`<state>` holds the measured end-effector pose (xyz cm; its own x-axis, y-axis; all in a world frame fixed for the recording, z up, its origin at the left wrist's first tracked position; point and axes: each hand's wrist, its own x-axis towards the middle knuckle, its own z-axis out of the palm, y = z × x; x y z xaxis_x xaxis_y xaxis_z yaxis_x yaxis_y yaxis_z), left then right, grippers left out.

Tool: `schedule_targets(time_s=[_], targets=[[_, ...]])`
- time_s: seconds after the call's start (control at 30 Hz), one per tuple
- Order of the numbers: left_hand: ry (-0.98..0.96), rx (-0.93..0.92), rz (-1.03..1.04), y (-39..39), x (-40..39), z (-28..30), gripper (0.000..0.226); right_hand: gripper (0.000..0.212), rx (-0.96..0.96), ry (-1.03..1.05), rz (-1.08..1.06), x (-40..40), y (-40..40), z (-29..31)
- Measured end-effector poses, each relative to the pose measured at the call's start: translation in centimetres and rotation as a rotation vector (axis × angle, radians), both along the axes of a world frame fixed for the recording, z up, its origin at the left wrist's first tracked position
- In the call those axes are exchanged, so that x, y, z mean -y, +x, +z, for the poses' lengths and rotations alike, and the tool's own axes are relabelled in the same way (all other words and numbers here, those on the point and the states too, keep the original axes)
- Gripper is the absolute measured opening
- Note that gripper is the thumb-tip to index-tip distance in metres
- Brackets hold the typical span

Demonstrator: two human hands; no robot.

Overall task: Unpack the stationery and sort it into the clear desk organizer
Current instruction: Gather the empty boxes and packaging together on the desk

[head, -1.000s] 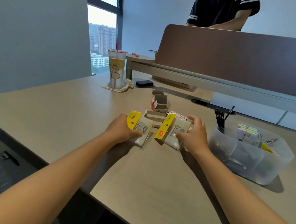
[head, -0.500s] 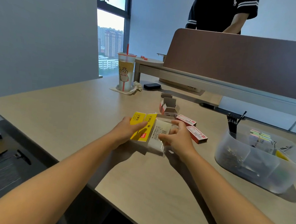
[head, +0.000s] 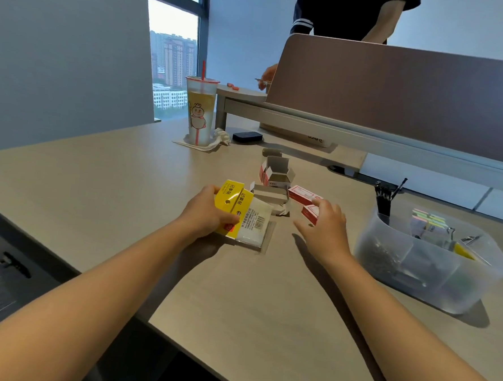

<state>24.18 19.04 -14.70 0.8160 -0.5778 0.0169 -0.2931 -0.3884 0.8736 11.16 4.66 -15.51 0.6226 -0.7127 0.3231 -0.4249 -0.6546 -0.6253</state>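
A: What do the hands hold?
B: The left hand (head: 206, 217) grips two yellow-topped packets (head: 244, 215) just above the worktop (head: 126, 188). The right hand (head: 324, 227) hovers spread and holding nothing, fingertips over a red box (head: 309, 214), perhaps touching it.
A: The organizer?
B: The clear organizer (head: 428, 260) sits right, part-filled.

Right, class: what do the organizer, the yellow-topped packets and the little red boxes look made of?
Organizer: frosted clear plastic, contents show through hazily. Packets: glossy clear film, probably plastic, with yellow printed card tops. Red boxes: thin printed cardboard, judging by the folded flaps on the opened ones.
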Motion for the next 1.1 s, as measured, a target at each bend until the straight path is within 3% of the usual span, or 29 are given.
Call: schedule_targets(time_s=[0.17,0.43,0.63,0.93,1.1], targets=[[0.034,0.027,-0.007,0.1,1.0,-0.1,0.059,0.05,-0.258,-0.061,-0.137,2.1,-0.2,-0.8],[-0.028,-0.003,0.041,0.3,-1.2,0.4,0.057,0.038,-0.032,-0.09,-0.112,1.0,-0.6,-0.5],[-0.143,0.01,0.136,-0.9,-8.3,1.5,0.056,0.042,0.15,-0.007,0.164,-5.9,-0.1,1.5],[-0.167,0.018,0.551,-1.7,-28.7,0.3,0.058,0.05,0.059,-0.009,0.669,-23.4,5.2,2.1],[-0.12,-0.044,0.75,-1.8,-39.2,-2.8,0.06,0.053,-0.059,-0.065,0.874,-32.3,8.7,-0.5]])
